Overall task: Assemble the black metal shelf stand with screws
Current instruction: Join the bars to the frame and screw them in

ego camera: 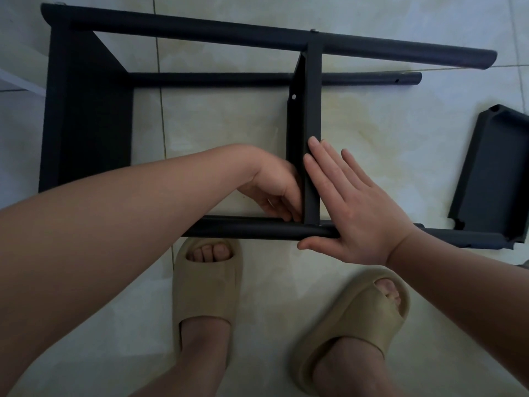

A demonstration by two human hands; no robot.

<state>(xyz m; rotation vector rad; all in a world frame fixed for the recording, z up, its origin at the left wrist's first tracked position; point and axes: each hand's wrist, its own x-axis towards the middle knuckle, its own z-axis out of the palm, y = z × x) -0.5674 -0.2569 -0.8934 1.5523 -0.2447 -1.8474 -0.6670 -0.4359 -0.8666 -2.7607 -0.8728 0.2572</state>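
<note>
Hands meet at the near corner of the black shelf stand (86,110), which lies on its side on the pale tiled floor (400,138), its long tubes running left to right. The left forearm crosses in from the lower left, wrist bent, and the left hand (272,184) tucks into the inner angle where the upright middle panel (312,110) joins the near tube (249,229). Its fingers curl down against that joint. A small pale glint shows between them, but whether the grip has hold of anything I cannot tell.

The right hand (352,213) lies flat and spread – fingers straight against the right face of the middle panel, thumb stretched along the near tube, nothing clasped. A loose black panel (495,173) rests on the floor at the far right, touching the tube's end. Two feet in beige slippers (206,287) stand just beside the near tube.
</note>
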